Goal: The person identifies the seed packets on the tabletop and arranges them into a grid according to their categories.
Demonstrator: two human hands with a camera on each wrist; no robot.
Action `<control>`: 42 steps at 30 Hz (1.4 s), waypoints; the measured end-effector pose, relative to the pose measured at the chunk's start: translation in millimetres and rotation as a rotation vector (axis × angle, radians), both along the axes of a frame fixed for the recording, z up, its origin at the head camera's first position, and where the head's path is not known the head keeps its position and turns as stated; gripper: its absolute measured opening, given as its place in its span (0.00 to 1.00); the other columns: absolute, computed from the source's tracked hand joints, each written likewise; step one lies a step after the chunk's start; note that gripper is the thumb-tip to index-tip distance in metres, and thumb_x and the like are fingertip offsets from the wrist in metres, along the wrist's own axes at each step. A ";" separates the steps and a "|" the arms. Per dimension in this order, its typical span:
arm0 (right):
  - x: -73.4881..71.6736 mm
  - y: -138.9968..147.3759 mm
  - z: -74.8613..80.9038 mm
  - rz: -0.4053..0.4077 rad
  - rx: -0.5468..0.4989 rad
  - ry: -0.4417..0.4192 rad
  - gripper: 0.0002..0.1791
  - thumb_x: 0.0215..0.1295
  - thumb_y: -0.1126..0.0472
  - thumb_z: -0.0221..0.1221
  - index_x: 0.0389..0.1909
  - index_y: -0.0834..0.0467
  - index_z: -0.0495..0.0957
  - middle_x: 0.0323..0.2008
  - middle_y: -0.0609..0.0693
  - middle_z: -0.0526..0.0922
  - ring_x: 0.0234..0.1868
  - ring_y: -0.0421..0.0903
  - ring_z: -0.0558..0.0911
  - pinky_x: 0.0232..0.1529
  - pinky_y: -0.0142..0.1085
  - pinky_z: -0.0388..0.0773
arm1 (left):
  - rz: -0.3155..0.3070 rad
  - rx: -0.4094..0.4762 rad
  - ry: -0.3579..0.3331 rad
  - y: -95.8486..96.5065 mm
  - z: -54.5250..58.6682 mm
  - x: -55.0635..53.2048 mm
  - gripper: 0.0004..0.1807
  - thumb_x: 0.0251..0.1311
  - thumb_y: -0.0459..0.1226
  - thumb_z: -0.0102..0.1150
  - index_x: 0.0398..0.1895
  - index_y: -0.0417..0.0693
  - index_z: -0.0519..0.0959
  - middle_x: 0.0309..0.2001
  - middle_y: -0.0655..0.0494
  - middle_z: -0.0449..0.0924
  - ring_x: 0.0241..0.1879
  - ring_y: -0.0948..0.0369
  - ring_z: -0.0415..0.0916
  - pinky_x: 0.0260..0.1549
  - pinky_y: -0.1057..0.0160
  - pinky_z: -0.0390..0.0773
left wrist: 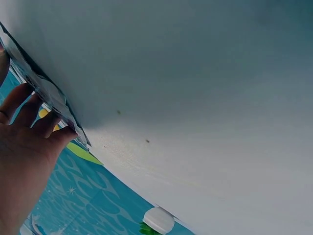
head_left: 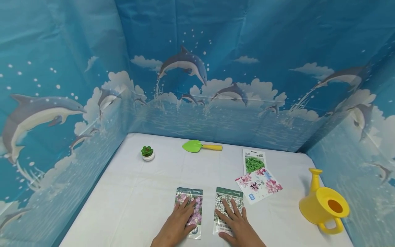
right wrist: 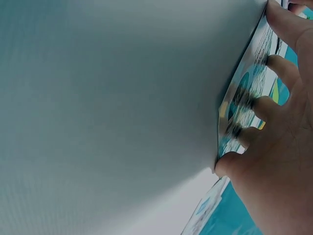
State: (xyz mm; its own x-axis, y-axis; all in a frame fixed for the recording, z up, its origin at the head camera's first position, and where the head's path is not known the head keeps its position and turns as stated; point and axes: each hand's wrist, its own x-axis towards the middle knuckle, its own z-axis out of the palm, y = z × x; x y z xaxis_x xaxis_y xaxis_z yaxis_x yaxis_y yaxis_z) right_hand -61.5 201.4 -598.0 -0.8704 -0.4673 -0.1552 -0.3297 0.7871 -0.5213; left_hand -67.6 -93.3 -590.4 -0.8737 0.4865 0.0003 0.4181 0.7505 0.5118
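Observation:
Two flower seed packets lie side by side near the front of the white table. My left hand (head_left: 179,221) rests on the pink-flower seed packet (head_left: 198,209), its fingers spread over the front. On the white-flower seed packet (head_left: 223,200) my right hand (head_left: 238,224) lies with fingers fanned out. Seen from the left wrist, the left fingertips (left wrist: 61,133) touch the packet's face. In the right wrist view the fingertips (right wrist: 227,164) press against the other packet (right wrist: 239,105). Both packets are flat on the cloth, partly covered by the hands.
Right of the hands, a pink-blossom packet (head_left: 258,185) overlaps a green-leaf packet (head_left: 254,163). A yellow watering can (head_left: 319,206) stands at the right edge. At the back are a green trowel (head_left: 193,146) with yellow handle and a small potted succulent (head_left: 148,156). Dolphin-print curtains (head_left: 197,116) enclose the table.

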 end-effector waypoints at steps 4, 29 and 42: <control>0.8 -3.1 1.0 0.017 -0.022 0.002 0.43 0.69 0.31 0.64 0.80 0.46 0.72 0.85 0.61 0.56 0.84 0.75 0.47 0.68 0.87 0.41 | -0.004 -0.001 0.024 0.3 -0.2 0.1 0.18 0.68 0.47 0.72 0.54 0.53 0.79 0.81 0.52 0.68 0.81 0.43 0.61 0.76 0.33 0.64; 6.3 -8.4 -10.1 0.087 -0.111 0.115 0.39 0.71 0.32 0.64 0.78 0.45 0.75 0.82 0.66 0.61 0.78 0.82 0.54 0.60 0.92 0.51 | 0.021 -0.023 0.002 4.2 2.0 0.9 0.19 0.66 0.47 0.74 0.54 0.54 0.80 0.81 0.53 0.68 0.82 0.45 0.60 0.77 0.35 0.63; 8.4 -10.5 -4.8 0.090 -0.095 0.061 0.41 0.71 0.31 0.63 0.78 0.49 0.74 0.83 0.66 0.60 0.81 0.80 0.51 0.62 0.91 0.48 | 0.023 -0.053 -0.007 5.8 6.4 0.9 0.21 0.66 0.47 0.74 0.57 0.51 0.81 0.82 0.52 0.66 0.83 0.47 0.59 0.77 0.34 0.61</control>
